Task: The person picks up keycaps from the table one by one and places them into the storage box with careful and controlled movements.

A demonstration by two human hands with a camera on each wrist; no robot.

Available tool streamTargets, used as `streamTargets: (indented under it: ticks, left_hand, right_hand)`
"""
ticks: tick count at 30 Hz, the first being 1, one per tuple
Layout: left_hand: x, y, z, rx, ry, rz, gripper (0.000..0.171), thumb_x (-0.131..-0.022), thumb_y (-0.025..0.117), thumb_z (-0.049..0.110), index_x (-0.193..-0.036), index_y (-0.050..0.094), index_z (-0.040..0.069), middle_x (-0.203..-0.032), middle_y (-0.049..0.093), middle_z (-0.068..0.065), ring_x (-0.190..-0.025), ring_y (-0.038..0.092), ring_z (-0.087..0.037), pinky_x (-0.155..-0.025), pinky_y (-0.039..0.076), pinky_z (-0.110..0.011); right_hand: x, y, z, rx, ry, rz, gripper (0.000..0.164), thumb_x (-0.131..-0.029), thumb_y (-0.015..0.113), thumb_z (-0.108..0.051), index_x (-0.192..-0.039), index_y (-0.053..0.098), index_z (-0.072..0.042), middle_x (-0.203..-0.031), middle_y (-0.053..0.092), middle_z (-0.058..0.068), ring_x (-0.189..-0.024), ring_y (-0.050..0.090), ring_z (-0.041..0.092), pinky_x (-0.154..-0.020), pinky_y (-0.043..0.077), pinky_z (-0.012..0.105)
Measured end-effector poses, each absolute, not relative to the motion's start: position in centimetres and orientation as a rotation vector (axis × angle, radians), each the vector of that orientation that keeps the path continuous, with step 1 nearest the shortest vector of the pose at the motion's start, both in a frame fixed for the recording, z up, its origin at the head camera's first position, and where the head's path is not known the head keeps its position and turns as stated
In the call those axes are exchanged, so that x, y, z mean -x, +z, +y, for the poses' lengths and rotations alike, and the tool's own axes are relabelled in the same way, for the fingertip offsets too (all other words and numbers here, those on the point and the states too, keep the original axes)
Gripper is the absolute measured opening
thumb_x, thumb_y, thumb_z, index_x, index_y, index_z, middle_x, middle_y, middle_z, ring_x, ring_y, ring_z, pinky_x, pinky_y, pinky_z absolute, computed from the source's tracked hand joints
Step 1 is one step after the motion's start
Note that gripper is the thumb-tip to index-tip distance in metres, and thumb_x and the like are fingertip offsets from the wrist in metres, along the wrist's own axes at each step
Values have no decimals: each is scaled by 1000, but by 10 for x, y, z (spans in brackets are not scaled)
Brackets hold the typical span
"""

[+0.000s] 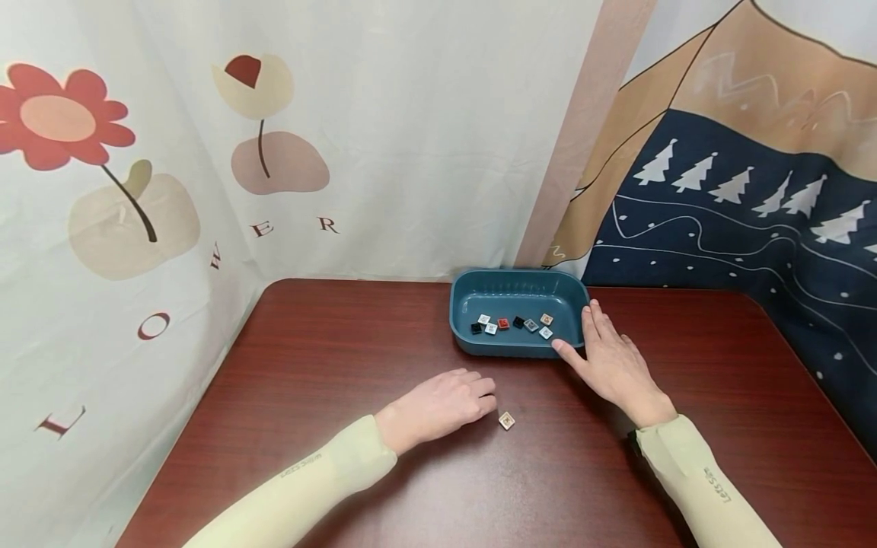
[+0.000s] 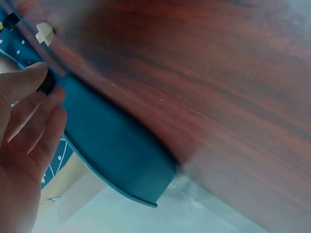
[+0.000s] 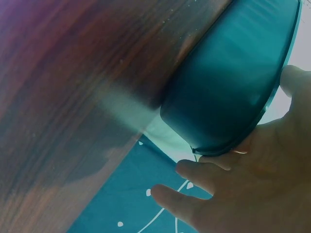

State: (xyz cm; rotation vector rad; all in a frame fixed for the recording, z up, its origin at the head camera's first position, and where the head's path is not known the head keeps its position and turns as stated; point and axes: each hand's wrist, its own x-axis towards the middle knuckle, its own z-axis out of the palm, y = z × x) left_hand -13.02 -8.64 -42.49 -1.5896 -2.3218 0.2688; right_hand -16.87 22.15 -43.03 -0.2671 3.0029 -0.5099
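My left hand (image 1: 445,403) is over the table in front of a blue-green plastic tub (image 1: 503,352). In the left wrist view its thumb and fingertips pinch a small black keycap (image 2: 48,82), mostly hidden by the fingers. A cream keycap (image 1: 506,421) lies on the table just right of that hand. My right hand (image 1: 613,365) rests against the tub's right end, its fingers extended along the side and its thumb at the front rim. Inside the tub lie several keycaps, among them a red one (image 1: 503,323), a white one (image 1: 491,329) and a black one (image 1: 476,329).
The brown wooden table (image 1: 308,342) carries the tub near its back edge. Behind stands a pale curtain (image 1: 411,152) printed with flowers and letters; a dark blue cloth with white trees (image 1: 692,173) hangs at the right.
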Motion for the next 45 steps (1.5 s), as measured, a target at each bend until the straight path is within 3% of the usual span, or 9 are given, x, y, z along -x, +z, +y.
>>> streamTargets:
  ticks: [10, 17, 45]
  left_hand:
    - [150, -405, -88, 1467, -155, -2276, 25, -91, 73, -4, -112, 75, 10, -109, 67, -1, -97, 63, -16, -92, 50, -28]
    - [169, -389, -94, 1319, -415, -2210, 19, -94, 75, 2, -112, 75, 4, -112, 70, -5, -103, 67, -20, -96, 52, -29]
    - [206, -389, -58, 1048, -691, -2460, 18, -97, 74, 12, -115, 77, 9, -113, 70, -1, -103, 67, -13, -88, 54, -21]
  right_hand:
    - [169, -430, 220, 270, -509, 3000, 105, -100, 36, -74, -162, 10, 7, -170, 5, 27, -153, 16, 50, -115, 20, 73]
    - [169, -430, 220, 276, -508, 3006, 105, -101, 36, -73, -162, 11, 7, -170, 5, 27, -153, 16, 50, -114, 20, 73]
    - [168, -431, 222, 269, -526, 3013, 105, -100, 37, -74, -162, 11, 7, -170, 5, 26, -153, 17, 50, -114, 20, 73]
